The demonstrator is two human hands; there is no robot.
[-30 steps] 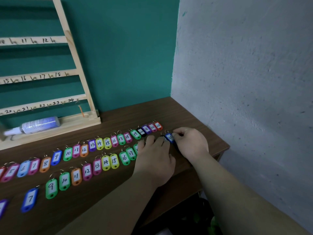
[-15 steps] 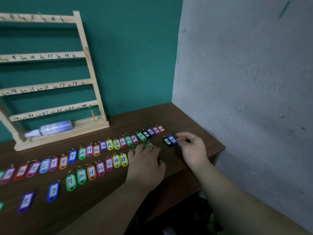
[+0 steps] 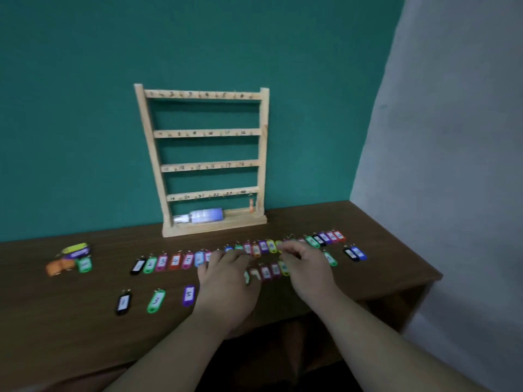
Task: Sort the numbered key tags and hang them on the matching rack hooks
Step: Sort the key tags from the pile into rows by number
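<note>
Left hand (image 3: 226, 281) is laid palm-down, fingers fairly straight over the back row of key tags (image 3: 175, 261); nothing is gripped. Right hand (image 3: 308, 274) is set just beside it at 3 o'clock, fingers curled down onto the same row. Whether a tag is pinched cannot be told because of blur.

Tags are lined up on the table (image 3: 382, 250) in two rows running 9 to 3 o'clock, most touching their neighbours. A black-and-blue pair (image 3: 355, 253) is set apart at 3 o'clock, and a loose pile (image 3: 70, 258) well apart at 9 o'clock. Nothing is seen hung on the rack (image 3: 206, 132) at 12 o'clock.

Risks, as judged:
- Neighbouring tags could be dragged out of order by either hand, since they are packed so closely.
- Two rings could be snagged and lifted together.
- A number could be misread and a wrong hook chosen; the digits are small and handwritten.
- Front-row tags could be swept off the 6 o'clock edge by a forearm.

Containers: only the rack's base tray (image 3: 243, 219) is seen. A white-blue tube (image 3: 202, 215) is laid on its side in it, with a small orange piece (image 3: 251, 205) at its 3 o'clock end.
</note>
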